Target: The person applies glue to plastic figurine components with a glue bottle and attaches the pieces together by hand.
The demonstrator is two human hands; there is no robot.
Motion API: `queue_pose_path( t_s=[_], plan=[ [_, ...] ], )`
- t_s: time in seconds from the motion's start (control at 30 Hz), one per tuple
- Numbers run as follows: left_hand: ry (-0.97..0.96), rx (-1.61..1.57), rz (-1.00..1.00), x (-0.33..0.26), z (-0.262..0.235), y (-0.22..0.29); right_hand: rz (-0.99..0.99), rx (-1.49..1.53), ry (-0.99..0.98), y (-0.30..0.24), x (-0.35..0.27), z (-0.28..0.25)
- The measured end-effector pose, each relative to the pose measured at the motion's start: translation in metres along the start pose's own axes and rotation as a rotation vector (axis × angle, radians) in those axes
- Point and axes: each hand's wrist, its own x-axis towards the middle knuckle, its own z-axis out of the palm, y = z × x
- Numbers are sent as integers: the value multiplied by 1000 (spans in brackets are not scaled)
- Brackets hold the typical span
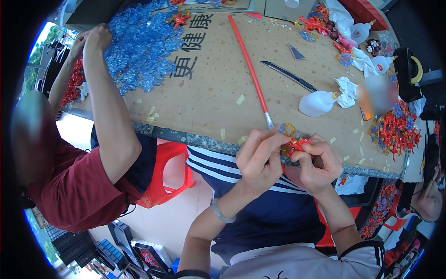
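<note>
Just above the table's near edge, a small red plastic figurine (297,147) sits between my two hands. An amber see-through ring part (290,129) with a bit of clear blue shows beside it, against my left fingers. My left hand (260,160) is closed in a pinch on the figurine's left side. From the other side, my right hand (320,162) grips the red part between thumb and fingers. The fingers hide much of the piece, so I cannot tell how its parts join. A red-handled brush (251,69) lies with its tip near my left hand.
A cardboard-covered table (204,107) carries a heap of clear blue pieces (139,46), a black craft knife (290,76), a white squeeze bottle (317,103) and a pile of red figurines (397,132). At left, a co-worker's hands (95,39) are by the blue heap.
</note>
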Motion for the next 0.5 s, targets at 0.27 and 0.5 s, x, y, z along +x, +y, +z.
queue_pose_path(
  t_s=[0.27, 0.5],
  plan=[
    [-15, -34, -7, -3, 2, -1, 33, 0, 1, 1, -2, -2],
    [-34, 8, 16, -1, 0, 2, 12, 7, 19, -2, 1, 0]
  ],
)
